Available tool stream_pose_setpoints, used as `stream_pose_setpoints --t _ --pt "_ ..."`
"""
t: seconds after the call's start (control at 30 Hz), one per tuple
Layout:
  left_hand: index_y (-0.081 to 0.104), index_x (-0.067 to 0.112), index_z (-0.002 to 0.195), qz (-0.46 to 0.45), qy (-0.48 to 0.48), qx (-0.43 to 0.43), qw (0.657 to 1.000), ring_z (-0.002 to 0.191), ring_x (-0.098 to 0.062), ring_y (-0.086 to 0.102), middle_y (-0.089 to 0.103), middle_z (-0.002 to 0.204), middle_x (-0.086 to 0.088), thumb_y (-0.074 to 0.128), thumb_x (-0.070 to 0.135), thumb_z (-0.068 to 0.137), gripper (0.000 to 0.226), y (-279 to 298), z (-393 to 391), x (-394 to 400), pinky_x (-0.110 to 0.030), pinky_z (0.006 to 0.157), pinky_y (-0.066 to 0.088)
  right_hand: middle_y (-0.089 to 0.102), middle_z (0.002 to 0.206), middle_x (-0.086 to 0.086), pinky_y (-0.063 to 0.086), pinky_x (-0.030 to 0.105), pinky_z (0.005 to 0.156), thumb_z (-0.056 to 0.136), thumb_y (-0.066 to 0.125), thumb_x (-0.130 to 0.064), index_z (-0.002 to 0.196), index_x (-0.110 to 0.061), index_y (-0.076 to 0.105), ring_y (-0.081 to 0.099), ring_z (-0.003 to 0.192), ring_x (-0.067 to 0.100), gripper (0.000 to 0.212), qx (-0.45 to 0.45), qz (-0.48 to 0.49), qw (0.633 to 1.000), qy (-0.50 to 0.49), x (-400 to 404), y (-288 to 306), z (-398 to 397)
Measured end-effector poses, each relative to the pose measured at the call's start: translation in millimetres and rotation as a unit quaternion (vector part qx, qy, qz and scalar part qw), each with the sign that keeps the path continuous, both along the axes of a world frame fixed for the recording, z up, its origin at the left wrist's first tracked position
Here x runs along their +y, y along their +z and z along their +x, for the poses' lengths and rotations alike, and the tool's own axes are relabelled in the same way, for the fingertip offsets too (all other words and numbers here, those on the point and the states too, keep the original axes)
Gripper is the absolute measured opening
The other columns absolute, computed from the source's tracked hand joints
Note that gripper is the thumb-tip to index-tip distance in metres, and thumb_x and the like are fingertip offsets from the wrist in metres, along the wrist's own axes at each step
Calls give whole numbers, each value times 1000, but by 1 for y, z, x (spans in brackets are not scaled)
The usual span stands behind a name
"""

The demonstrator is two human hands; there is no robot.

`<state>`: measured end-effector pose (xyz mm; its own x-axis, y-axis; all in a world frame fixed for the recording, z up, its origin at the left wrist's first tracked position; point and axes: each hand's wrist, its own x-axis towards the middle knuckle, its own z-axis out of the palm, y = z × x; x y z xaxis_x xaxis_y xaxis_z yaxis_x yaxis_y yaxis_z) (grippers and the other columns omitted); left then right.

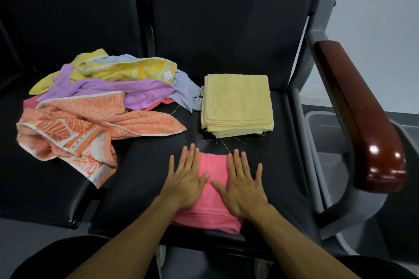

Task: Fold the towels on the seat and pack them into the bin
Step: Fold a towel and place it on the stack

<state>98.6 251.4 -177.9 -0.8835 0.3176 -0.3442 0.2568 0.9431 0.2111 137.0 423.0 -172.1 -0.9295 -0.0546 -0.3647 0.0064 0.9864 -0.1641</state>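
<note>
A folded pink towel (212, 190) is pressed flat on the black seat (145, 179) by both hands: the left grip (184, 182) and the right grip (243, 184) are laid palm-down side by side on it, fingers straight and spread, nothing clasped. Just beyond the right grip a neat stack of folded yellow towels (237, 106) is seen. Beyond and left of the left grip, unfolded towels (99, 102) are heaped. Right of the right grip, past the wooden armrest (360, 115), the grey bin (328, 140) is placed.
</note>
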Motion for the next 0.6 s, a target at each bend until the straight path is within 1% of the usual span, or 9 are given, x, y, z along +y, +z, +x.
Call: stream_pose_setpoints --t 0.07,0.13,0.2,0.23,0.27,0.33,0.43,0.53,0.6 --pt "-18 12 157 -8 -2 -25 1000 151 -21 -26 -27 164 -5 9 60 101 79 8 -4 3 -49 122 -16 -27 163 7 -12 59 118 99 6 -66 156 -11 -19 -27 150 26 83 -10 -3 1000 4 -1 6 -2" --pt "3 10 161 0 -4 -22 1000 156 -27 -2 2 169 -7 18 50 107 68 19 -13 2 -50 124 -2 2 167 11 5 60 120 106 23 -50 159 -11 2 0 154 32 70 8 -17 1000 7 3 16 -7" --pt "39 15 150 9 -19 12 1000 140 -30 35 42 150 -5 30 39 108 49 30 -23 -5 -46 115 26 35 147 11 30 54 111 102 44 -27 150 -14 27 34 138 34 52 45 -26 998 23 9 26 -16" --pt "49 19 142 10 -28 27 999 129 -28 44 51 136 -3 38 32 107 39 34 -26 -9 -43 105 34 41 137 9 37 49 104 99 48 -17 146 -16 33 41 130 32 49 58 -36 997 27 13 30 -19" --pt "51 21 139 9 -32 34 999 123 -26 46 53 130 -1 43 27 105 36 37 -29 -12 -41 99 36 43 133 7 39 46 101 97 49 -11 145 -18 35 43 126 30 51 58 -47 997 24 16 33 -23" --pt "48 24 143 -7 -19 23 1000 123 -25 44 51 133 -1 48 28 104 40 40 -29 -17 -42 100 35 44 130 6 39 42 98 96 51 -9 143 -18 42 42 123 28 49 48 -56 997 12 18 35 -27" --pt "51 23 131 -43 -2 1 999 120 -24 41 45 126 -2 56 44 98 40 41 -28 -20 -42 100 36 38 110 2 37 38 86 94 55 -20 118 -14 58 42 112 26 25 49 -49 998 -5 18 34 -26" --pt "48 19 117 -53 10 -10 999 115 -26 42 43 120 -4 59 47 95 37 45 -26 -22 -42 96 38 37 108 2 40 38 85 95 54 -24 107 -12 56 43 107 26 17 53 -67 996 -8 19 36 -24" --pt "41 19 110 11 41 15 999 106 -28 49 50 114 -4 57 40 98 28 47 -26 -20 -42 87 42 47 108 5 44 41 85 98 48 -24 109 -13 49 48 101 27 15 73 -101 992 -16 19 38 -22"
